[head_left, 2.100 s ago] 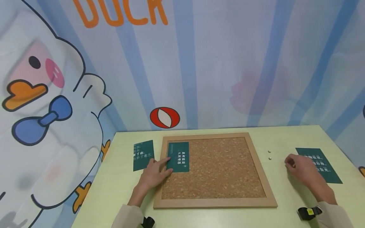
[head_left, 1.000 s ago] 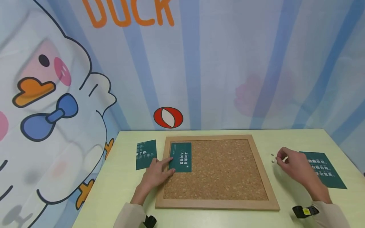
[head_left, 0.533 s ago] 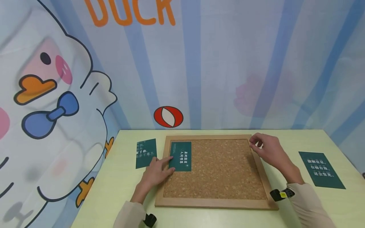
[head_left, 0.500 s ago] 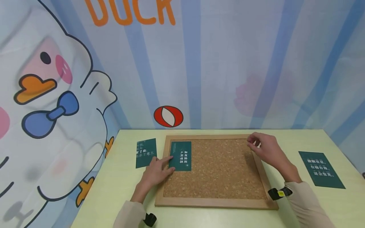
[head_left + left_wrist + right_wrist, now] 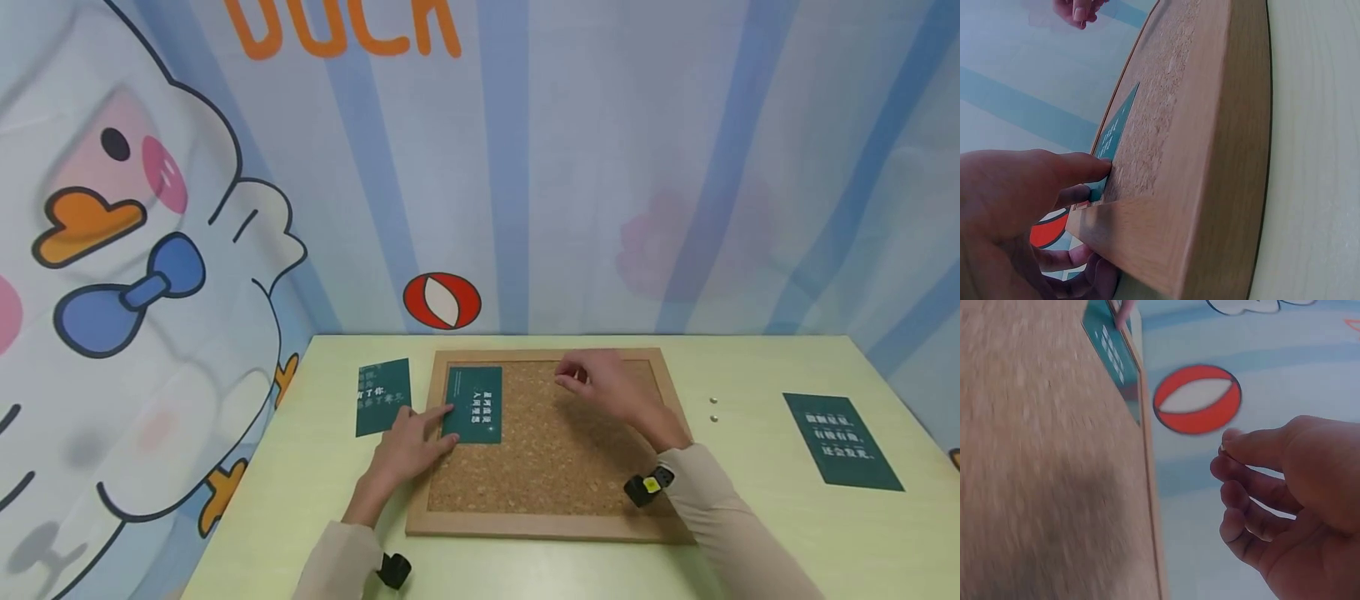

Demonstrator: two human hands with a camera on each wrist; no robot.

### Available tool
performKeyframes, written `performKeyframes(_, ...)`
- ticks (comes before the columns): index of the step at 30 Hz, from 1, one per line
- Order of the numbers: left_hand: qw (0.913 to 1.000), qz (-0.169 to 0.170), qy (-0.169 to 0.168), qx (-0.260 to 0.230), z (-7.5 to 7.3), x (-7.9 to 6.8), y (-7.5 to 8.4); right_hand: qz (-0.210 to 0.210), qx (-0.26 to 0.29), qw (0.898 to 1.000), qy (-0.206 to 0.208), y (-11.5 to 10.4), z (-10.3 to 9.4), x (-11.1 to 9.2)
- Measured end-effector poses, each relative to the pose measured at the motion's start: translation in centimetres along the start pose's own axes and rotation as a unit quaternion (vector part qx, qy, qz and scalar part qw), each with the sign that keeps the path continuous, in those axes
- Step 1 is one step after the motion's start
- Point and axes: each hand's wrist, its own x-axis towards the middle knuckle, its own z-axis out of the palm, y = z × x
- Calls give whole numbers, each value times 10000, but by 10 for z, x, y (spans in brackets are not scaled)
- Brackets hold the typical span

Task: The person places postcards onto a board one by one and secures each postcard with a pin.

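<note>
A wood-framed corkboard (image 5: 570,479) lies on the table. A dark green card with white characters (image 5: 474,392) lies sideways on the cork at the upper left. My left hand (image 5: 408,442) rests over the board's left frame, its outstretched thumb and index finger pressing the card's left edge. Above the cork, right of the card, my right hand (image 5: 600,385) pinches a tiny pale thumbtack (image 5: 1223,449) between thumb and index finger; it is mostly hidden by the fingertips. Two small silvery thumbtacks (image 5: 714,409) lie on the table right of the board.
A second green card (image 5: 384,387) lies left of the board, close to my left hand. Another green card (image 5: 843,440) is at the table's right. A cloth backdrop with a cartoon duck (image 5: 112,308) hangs behind the table.
My right hand has moved left from the right side of the table, past the loose thumbtacks, to above the cork. My left hand and the card have stayed in place.
</note>
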Motion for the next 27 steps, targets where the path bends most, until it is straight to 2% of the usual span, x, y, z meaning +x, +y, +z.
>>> performKeyframes(6, 10000, -44, -16, -10, 0, 0, 1, -111, 311, 9980, -536, -9, 27, 17)
performKeyframes(14, 10000, -16, -43, -13, -1, 0, -1, -323, 704, 9911, -1080, -16, 57, 27)
performKeyframes(21, 9999, -36, -96, 29, 0, 2, -1, -673, 997, 9811, -1513, -20, 72, 33)
performKeyframes(27, 10000, -25, -87, 17, 0, 1, -2, -719, 1134, 9759, -1720, -22, 79, 35)
